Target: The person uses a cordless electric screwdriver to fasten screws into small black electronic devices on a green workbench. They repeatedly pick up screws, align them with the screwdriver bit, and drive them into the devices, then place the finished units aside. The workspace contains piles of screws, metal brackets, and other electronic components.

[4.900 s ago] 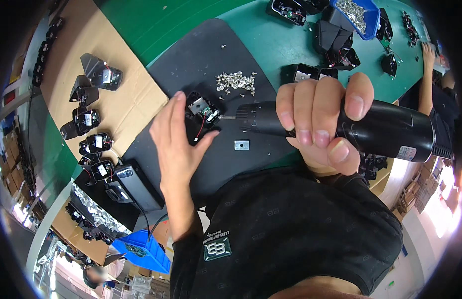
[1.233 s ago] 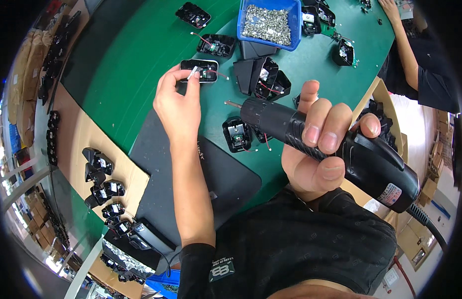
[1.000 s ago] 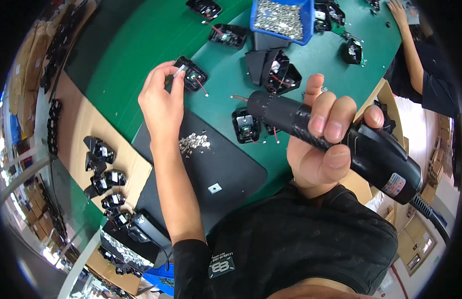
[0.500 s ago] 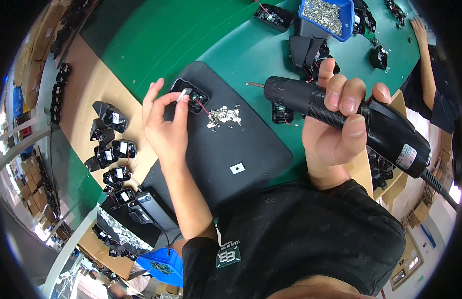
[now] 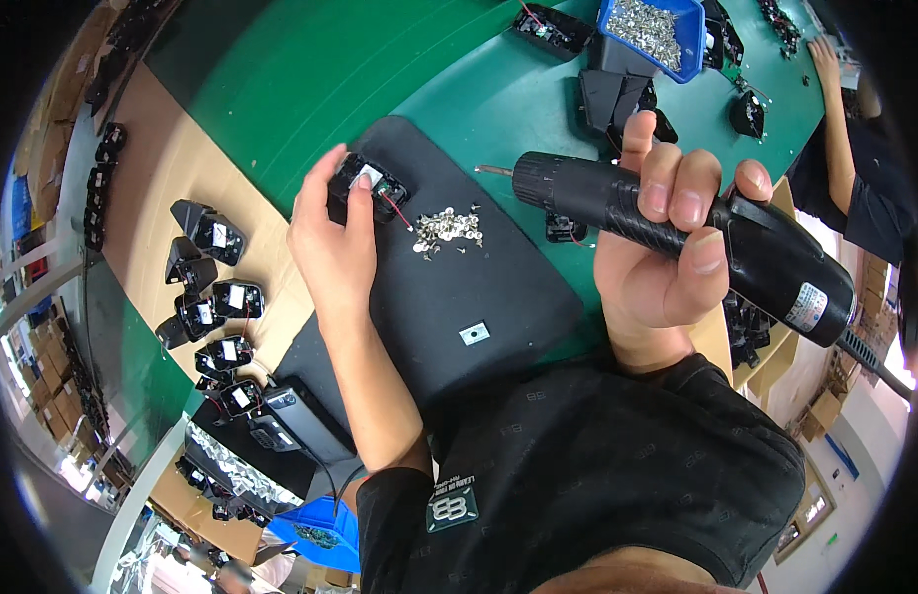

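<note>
My left hand (image 5: 330,243) is closed on a small black plastic housing (image 5: 394,178) at the top of a black mat (image 5: 508,287). Its thumb presses a white rectangular piece (image 5: 368,174) inside the housing, beside a green circuit board with a red wire. In my right hand (image 5: 667,252) is a black corded electric screwdriver (image 5: 582,193), raised above the mat's right side, its bit pointing left and touching nothing. Loose silver screws (image 5: 449,230) lie heaped just right of the housing. Nearer me on the mat rests a small pale plate (image 5: 474,334) with a dark hole.
A blue bin (image 5: 691,69) of screws stands at the far right among black housings (image 5: 612,99). More housings (image 5: 236,297) line the left. A phone (image 5: 300,416) and a tray of silver pieces (image 5: 236,470) sit at lower left. Another person's arm (image 5: 840,148) reaches in at right.
The white piece, earlier pinched above the housing, now sits inside it under my left thumb. My left fingers have come round the housing's far side. The screwdriver has shifted slightly left.
</note>
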Motion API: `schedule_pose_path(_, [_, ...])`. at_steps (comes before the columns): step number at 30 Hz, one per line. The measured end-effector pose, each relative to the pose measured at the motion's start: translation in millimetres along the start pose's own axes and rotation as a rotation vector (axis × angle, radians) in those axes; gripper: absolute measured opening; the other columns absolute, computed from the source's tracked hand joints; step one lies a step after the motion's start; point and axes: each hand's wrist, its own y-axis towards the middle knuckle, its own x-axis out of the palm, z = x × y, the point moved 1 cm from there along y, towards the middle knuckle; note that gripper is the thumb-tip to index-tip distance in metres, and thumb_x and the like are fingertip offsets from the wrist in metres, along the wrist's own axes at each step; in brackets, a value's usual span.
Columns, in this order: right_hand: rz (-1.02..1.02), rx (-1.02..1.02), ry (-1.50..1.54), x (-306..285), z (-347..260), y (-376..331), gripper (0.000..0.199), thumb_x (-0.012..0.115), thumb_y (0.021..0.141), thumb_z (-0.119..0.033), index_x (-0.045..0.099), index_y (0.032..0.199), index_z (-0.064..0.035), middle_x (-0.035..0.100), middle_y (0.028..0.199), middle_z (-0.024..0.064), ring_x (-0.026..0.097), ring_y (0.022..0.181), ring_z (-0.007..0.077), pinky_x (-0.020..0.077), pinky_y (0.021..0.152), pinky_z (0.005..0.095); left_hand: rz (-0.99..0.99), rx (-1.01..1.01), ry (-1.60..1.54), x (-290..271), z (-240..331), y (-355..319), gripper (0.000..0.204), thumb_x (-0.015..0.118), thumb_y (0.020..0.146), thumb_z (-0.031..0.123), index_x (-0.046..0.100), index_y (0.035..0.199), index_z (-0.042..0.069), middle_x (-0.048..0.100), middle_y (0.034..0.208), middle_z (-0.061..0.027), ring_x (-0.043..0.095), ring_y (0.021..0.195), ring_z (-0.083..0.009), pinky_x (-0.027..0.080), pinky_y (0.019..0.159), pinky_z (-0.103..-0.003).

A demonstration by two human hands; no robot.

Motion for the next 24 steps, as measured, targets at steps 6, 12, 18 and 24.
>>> schedule_pose_path(6, [-0.050, 0.038, 0.239, 5.4, 3.5, -0.6, 0.053, 0.066, 0.088, -0.019, 0.041, 0.135, -0.0188, 0.057, 0.091, -0.0029, 0.057, 0.082, 0.0160, 0.0359, 0.106, 0.0470, 0.115, 0.444, 0.082, -13.6, 24.3, -16.3, 0.046, 0.074, 0.074, 0.007, 0.063, 0.118, 0.003, 0.066, 0.115, -0.0140, 0.060, 0.110, -0.0315, 0.043, 0.098, -0.041])
schedule_pose_path(12, [-0.087, 0.109, 0.281, 15.2, 2.1, -3.8, 0.051, 0.065, 0.089, -0.018, 0.042, 0.135, -0.0189, 0.056, 0.090, -0.0027, 0.056, 0.082, 0.0157, 0.0385, 0.102, 0.0450, -0.020, 0.506, 0.001, 0.1, 20.7, -35.1, 0.037, 0.084, 0.064, 0.013, 0.071, 0.097, 0.005, 0.071, 0.086, -0.0061, 0.067, 0.077, -0.0223, 0.047, 0.074, -0.034])
schedule_pose_path(18, [-0.133, 0.181, 0.278, 21.4, 0.8, -8.1, 0.052, 0.064, 0.089, -0.018, 0.042, 0.136, -0.0200, 0.055, 0.089, -0.0030, 0.056, 0.082, 0.0151, 0.0392, 0.100, 0.0440, -0.019, 0.554, -0.083, 6.9, 13.3, -40.8, 0.030, 0.082, 0.065, 0.009, 0.072, 0.093, 0.004, 0.071, 0.083, -0.0064, 0.067, 0.074, -0.0204, 0.048, 0.070, -0.033])
schedule_pose_path(24, [-0.127, 0.220, 0.292, 23.1, 1.2, -11.0, 0.053, 0.065, 0.089, -0.019, 0.042, 0.136, -0.0221, 0.054, 0.088, -0.0039, 0.054, 0.081, 0.0144, 0.0393, 0.098, 0.0435, -0.065, 0.506, -0.075, 1.3, 9.6, -40.9, 0.017, 0.076, 0.066, -0.001, 0.069, 0.081, 0.003, 0.071, 0.077, -0.0071, 0.067, 0.071, -0.0219, 0.050, 0.072, -0.032])
